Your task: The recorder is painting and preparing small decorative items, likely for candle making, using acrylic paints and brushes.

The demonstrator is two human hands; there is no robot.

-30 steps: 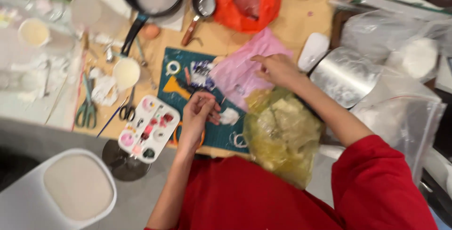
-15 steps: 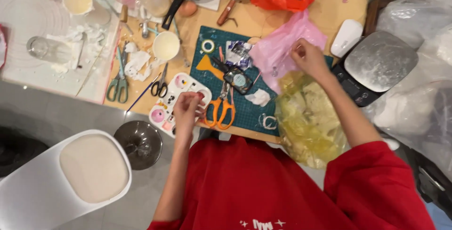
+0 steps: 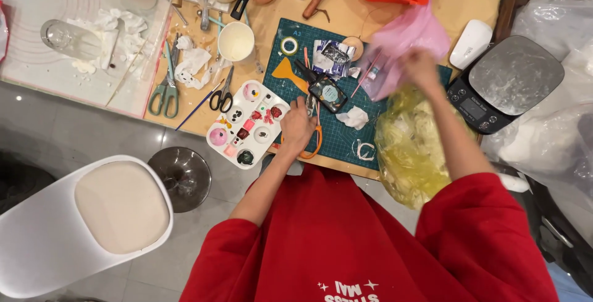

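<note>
While blurred, right hand (image 3: 420, 67) bunched on translucent pink plastic bag (image 3: 404, 39) above crumpled yellow plastic bag (image 3: 411, 144). Left hand (image 3: 296, 127) closed on orange-handled scissors (image 3: 312, 135) lying on dark green cutting mat (image 3: 336, 141). No fresh cut visible; paint palette (image 3: 247, 123) beside.

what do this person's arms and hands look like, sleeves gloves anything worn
Both arms come out of loose red fabric sleeves pushed up to about the elbow, part of a red top with small white star markings and lettering at the lower edge. The forearms are bare. The left hand and right hand are bare: no gloves; the right is motion-blurred, so rings or a watch cannot be made out.
</note>
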